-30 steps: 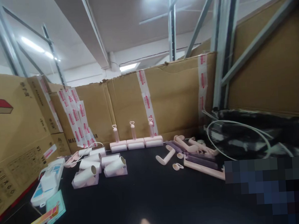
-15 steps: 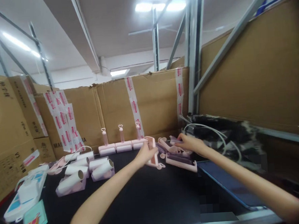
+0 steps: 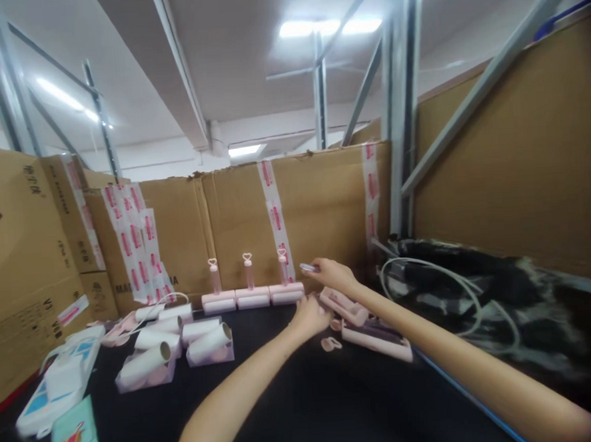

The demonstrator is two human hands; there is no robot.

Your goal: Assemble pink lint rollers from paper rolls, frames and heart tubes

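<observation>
My right hand [image 3: 336,275] pinches a small, pale, lilac-looking piece [image 3: 308,268] in front of the cardboard wall. Just below it, my left hand [image 3: 308,315] is low over the black surface with its fingers curled; whatever lies in them is hidden. Beside its fingertips rests a pink plastic housing [image 3: 344,306]. A longer pink housing with a dark inside [image 3: 376,341] lies under my right forearm, near a small pink loop-ended piece [image 3: 330,343]. Left of my hands, three pink lint rollers [image 3: 250,297] stand in a row, heart-topped handles upward.
White paper rolls [image 3: 207,343] lie at the left, some in translucent trays. Farther left are a white-and-blue device [image 3: 55,382] and a teal card [image 3: 78,428]. A white cable [image 3: 438,265] loops at the right before a dark bundle. A cardboard wall [image 3: 320,213] closes the back.
My right hand has moved left from the pink parts, lifting the small pale piece. My left hand has turned lower, and the pink housing it held upright no longer shows upright. The view has shifted slightly.
</observation>
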